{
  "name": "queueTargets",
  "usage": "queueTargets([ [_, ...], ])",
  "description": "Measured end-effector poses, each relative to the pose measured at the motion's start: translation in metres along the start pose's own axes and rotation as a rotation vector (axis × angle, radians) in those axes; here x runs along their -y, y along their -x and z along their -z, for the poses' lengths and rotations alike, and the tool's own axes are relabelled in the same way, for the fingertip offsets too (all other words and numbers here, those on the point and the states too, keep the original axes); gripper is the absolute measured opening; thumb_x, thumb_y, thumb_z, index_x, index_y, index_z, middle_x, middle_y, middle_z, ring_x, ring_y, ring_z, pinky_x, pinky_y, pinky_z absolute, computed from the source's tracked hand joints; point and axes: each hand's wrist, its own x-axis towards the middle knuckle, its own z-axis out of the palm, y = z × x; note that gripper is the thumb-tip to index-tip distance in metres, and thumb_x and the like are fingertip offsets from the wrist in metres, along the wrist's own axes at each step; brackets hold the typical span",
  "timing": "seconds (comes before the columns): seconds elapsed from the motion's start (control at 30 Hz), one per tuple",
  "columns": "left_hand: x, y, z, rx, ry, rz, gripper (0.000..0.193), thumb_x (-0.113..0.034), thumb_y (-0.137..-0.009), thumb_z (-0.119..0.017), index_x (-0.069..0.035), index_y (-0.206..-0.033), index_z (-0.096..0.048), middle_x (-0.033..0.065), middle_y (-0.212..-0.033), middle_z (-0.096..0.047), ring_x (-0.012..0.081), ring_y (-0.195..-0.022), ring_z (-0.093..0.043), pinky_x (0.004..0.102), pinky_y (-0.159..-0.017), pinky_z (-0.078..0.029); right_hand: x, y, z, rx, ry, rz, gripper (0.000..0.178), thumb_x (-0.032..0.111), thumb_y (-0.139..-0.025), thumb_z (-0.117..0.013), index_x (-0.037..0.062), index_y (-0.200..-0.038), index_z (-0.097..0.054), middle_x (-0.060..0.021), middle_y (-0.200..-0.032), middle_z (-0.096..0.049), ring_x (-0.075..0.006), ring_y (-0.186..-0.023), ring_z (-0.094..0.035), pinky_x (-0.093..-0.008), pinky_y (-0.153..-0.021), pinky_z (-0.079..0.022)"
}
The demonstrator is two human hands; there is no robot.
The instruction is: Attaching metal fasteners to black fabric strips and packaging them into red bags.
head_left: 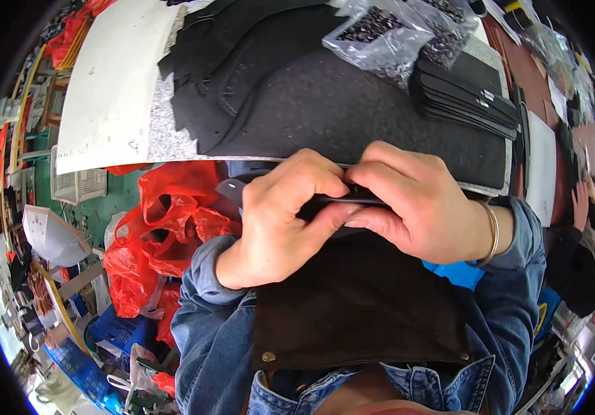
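The table is carrying a big dark mat, a stack of black strips and clear bags of small dark bits. Just below its edge, the left hand and right hand are each pinching a thin black piece tight in their grip.

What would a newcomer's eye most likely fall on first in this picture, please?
Most likely the two hands in the middle: the left hand and right hand pinch a thin black piece between them, just above a dark brown apron. To the left, red plastic bags stand out brightly. Above lies a dark felt mat with a stack of black strips at the upper right.
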Motion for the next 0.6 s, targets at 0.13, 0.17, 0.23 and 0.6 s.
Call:
queueTargets([
  [0.13,-0.005,0.006,0.009,-0.066,-0.016,0.020,0.025,0.009,-0.060,-0.070,-0.001,-0.078,-0.055,0.0120,-0.078,-0.059,0.0223,-0.069,-0.059,0.0290,-0.060,-0.048,0.005,-0.010,-0.011,-0.039,0.106,0.066,0.026,0.014,-0.066,-0.070,0.0013,-0.079,-0.051,-0.0079,-0.075,-0.046,-0.0211,-0.059,-0.052,-0.0303,-0.050,-0.045],
  [0.17,-0.007,0.008,0.013,-0.082,-0.032,0.021,0.025,0.008,-0.060,-0.071,-0.001,-0.077,-0.055,0.0117,-0.077,-0.058,0.0221,-0.068,-0.059,0.0289,-0.060,-0.048,0.006,-0.014,-0.014,-0.038,0.099,0.082,0.026,0.014,-0.066,-0.070,0.0013,-0.079,-0.051,-0.0079,-0.075,-0.046,-0.0211,-0.059,-0.052,-0.0303,-0.050,-0.045],
  [0.23,-0.010,0.004,0.021,-0.093,-0.045,0.015,0.025,0.007,-0.060,-0.071,-0.001,-0.077,-0.055,0.0114,-0.076,-0.058,0.0219,-0.068,-0.059,0.0288,-0.060,-0.047,0.006,-0.019,-0.018,-0.041,0.101,0.104,0.024,0.014,-0.067,-0.069,0.0015,-0.076,-0.050,-0.0080,-0.073,-0.045,-0.0203,-0.058,-0.052,-0.0300,-0.049,-0.044],
  [0.6,0.073,-0.084,0.207,-0.311,-1.412,-0.049,0.013,-0.014,-0.076,-0.064,-0.007,-0.078,-0.053,0.0101,-0.077,-0.058,0.0298,-0.068,-0.058,0.0371,-0.058,-0.044,-0.017,-0.012,0.034,-0.198,0.091,-0.173,0.052,0.003,-0.068,-0.067,0.0011,-0.117,-0.049,-0.0144,-0.111,-0.051,-0.0216,-0.075,-0.055,-0.0301,-0.071,-0.046],
])
